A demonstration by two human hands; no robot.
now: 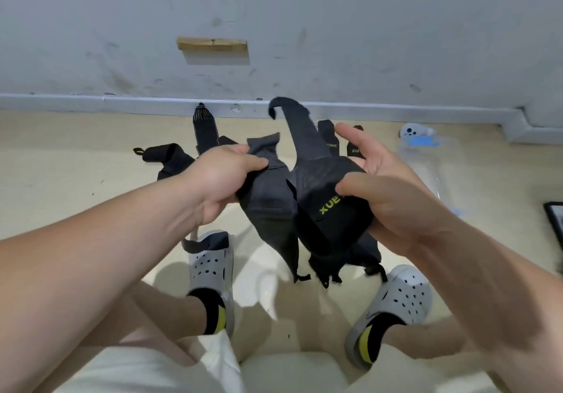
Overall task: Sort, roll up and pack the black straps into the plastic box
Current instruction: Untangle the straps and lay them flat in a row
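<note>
Head view. The left hand (pixel 225 176) was clamped on a wide strap (pixel 268 210), thumb and fingers pinching its upper fold. The right hand (pixel 387 191) cupped a rolled bundle (pixel 332 213) marked with yellow-green letters, its thumb pressed on the front and its fingers behind. The hands stood apart, with the black fabric between them, raised above the floor (pixel 61 161). I could not tell whether the strap and the bundle were joined. One tail (pixel 288 112) curled up above the bundle.

Edges: the baseboard (pixel 122 100) ran across just beyond the straps, under a grey wall with a wooden block (pixel 212 45) on it. Bare floor lay to the left. On the right, the clear plastic box (pixel 426 167) lay on the floor near the right hand, its outline blurred, with a white object (pixel 411 132) at its far end. A dark framed thing (pixel 555 225) cut the right edge.

Count: two hands; two grey clogs, left (pixel 211 267) and right (pixel 399 298), both under the held straps. I counted at least four loose straps on the floor: one looped (pixel 166 156), one by the baseboard (pixel 204 129), and two lettered ends (pixel 355 147) behind the right fingers. I could not count the straps in the bundle.
</note>
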